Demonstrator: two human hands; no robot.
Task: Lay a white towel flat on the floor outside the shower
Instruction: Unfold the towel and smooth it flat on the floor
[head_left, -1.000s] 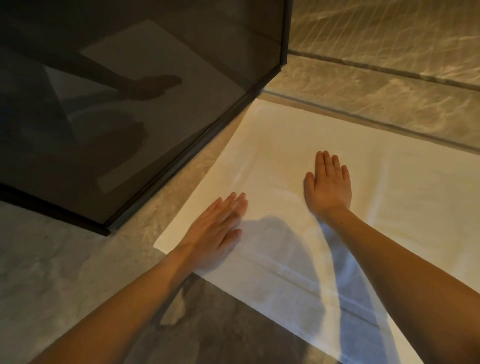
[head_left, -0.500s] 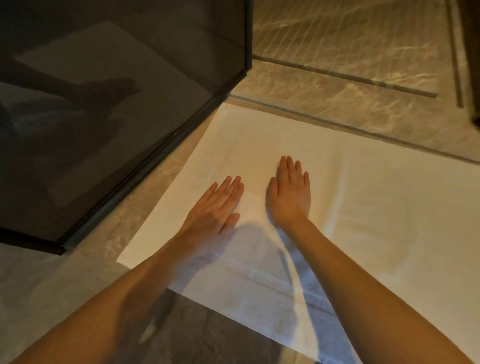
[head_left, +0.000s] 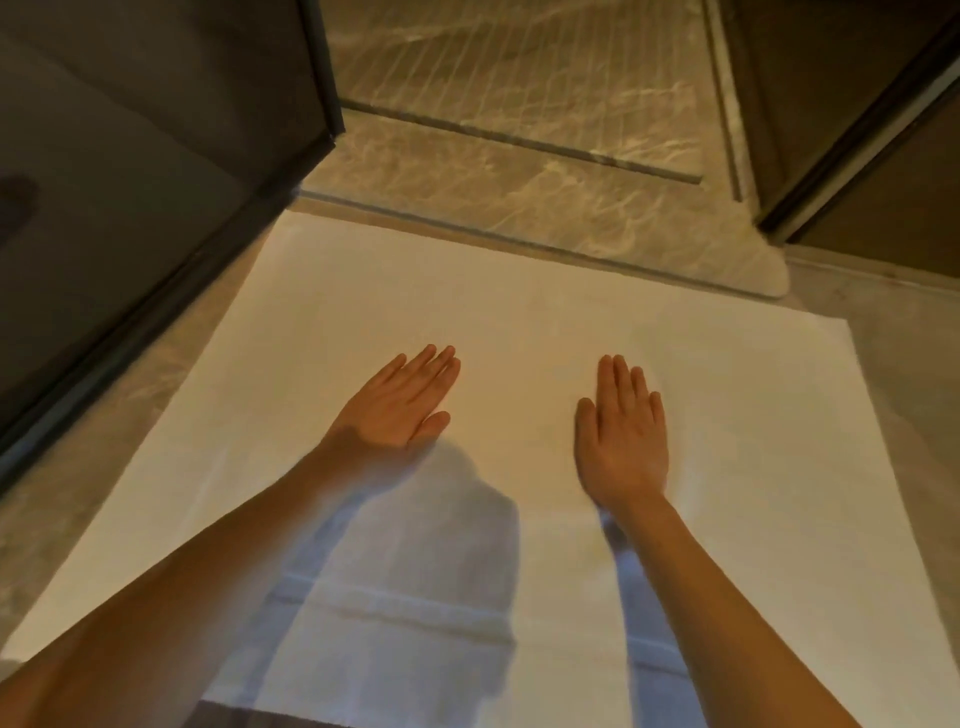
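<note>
On the floor (head_left: 571, 208) by the shower, the white towel (head_left: 519, 322) is pressed flat by the open left hand (head_left: 397, 408) and the open right hand (head_left: 621, 441). It looks soft, light and floppy, so it is best picked up by its corners.

Matt cloth towel (head_left: 519, 312); glossy marble floor (head_left: 519, 197)

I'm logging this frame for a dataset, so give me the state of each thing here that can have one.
white towel: spread flat on the floor just outside the shower threshold, no folds visible.
left hand: open, palm down, pressed flat on the towel.
right hand: open, palm down, flat on the towel, apart from the left.
dark glass door: swung open, its lower edge running beside the towel's left side.
</note>
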